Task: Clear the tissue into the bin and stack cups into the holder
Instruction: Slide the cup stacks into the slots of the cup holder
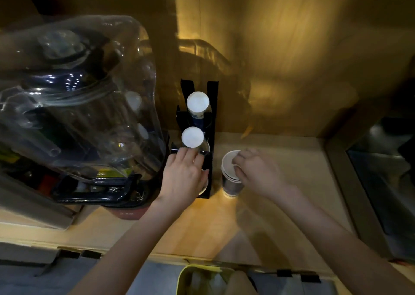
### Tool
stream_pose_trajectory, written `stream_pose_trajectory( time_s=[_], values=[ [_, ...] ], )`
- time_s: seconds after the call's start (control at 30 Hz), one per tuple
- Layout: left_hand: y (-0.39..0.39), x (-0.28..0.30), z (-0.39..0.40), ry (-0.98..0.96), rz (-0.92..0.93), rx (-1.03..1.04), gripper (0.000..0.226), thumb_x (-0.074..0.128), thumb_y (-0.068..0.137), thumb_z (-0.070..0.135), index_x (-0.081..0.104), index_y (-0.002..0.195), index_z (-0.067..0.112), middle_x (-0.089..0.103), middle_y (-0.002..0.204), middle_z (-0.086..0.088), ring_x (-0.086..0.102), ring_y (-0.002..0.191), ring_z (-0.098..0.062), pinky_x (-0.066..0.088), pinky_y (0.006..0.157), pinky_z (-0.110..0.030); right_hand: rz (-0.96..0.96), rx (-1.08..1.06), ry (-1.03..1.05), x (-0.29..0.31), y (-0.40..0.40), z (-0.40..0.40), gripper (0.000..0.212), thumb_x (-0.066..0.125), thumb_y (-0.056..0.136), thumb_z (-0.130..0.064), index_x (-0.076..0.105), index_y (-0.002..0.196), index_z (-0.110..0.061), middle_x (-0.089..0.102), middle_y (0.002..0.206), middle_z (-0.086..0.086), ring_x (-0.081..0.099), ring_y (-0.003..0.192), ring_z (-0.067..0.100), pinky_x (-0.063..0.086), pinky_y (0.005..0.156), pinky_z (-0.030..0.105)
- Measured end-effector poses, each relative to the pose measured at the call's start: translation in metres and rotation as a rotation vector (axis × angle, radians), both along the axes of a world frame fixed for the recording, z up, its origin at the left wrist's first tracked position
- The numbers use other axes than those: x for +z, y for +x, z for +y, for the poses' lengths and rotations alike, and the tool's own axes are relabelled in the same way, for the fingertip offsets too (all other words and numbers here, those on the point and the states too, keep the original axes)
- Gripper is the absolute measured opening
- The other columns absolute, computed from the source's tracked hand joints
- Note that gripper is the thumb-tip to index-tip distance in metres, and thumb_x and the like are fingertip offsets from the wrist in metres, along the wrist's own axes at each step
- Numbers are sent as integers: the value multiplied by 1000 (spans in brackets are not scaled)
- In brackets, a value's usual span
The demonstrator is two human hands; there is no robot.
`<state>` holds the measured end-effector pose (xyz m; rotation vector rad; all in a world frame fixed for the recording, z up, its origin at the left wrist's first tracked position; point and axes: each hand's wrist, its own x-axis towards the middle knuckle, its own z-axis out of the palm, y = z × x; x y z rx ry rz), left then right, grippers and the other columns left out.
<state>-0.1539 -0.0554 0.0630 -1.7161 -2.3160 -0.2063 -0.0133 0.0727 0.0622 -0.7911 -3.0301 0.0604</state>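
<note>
A black cup holder (213,119) stands against the back wall with two upside-down paper cup stacks in it, an upper one (197,102) and a lower one (192,137). My left hand (184,175) rests on the holder's front, fingers curled over the lower stack's rim and a cup beneath. Right of the holder, a stack of upright paper cups (230,178) stands on the counter. My right hand (258,171) pinches the top cup's rim. A yellow-rimmed bin (186,276) shows at the bottom edge, with pale crumpled contents.
A large clear water bottle (78,97) on a dark dispenser base (101,193) fills the left side. The wooden counter (202,227) runs to a wall at the back. A steel sink (381,182) lies at the right.
</note>
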Motion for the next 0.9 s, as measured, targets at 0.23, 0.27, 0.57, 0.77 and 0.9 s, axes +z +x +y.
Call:
stream_pose_trajectory(
  time_s=[0.23,0.27,0.57,0.77,0.9],
  values=[
    [33,-17,33,-90,-4,-191,63,69,66,43,58,120,11,63,126,-6,58,118,-23,50,94,-35,14,-301,-72,-38,31,17,62,37,89,-48,32,138,-10,47,138,13,37,129,30,30,103,41],
    [37,-19,39,-120,-18,-190,67,70,66,43,56,123,10,60,129,-7,56,121,-24,49,95,-34,21,-341,-106,-43,32,17,62,36,90,-49,31,138,-10,48,138,12,38,129,29,31,102,41],
    [57,-36,82,-463,-355,-28,98,61,82,43,-2,145,3,3,156,-20,10,144,-32,25,115,-42,442,-613,-919,-60,33,22,36,53,86,-17,51,120,-7,68,77,10,60,67,20,43,60,25],
    [53,-39,88,-398,-457,1,100,74,68,43,15,141,8,34,136,-13,46,121,-32,48,92,-43,644,-608,-1209,-72,38,28,26,52,86,-6,52,112,-5,61,59,8,53,38,5,44,47,20],
    [48,-25,86,-282,-469,-62,102,79,61,41,23,140,11,38,132,-11,47,118,-31,48,92,-42,668,-698,-1377,-57,41,37,24,45,93,-28,50,104,-8,64,60,12,61,40,14,46,45,22]
  ],
)
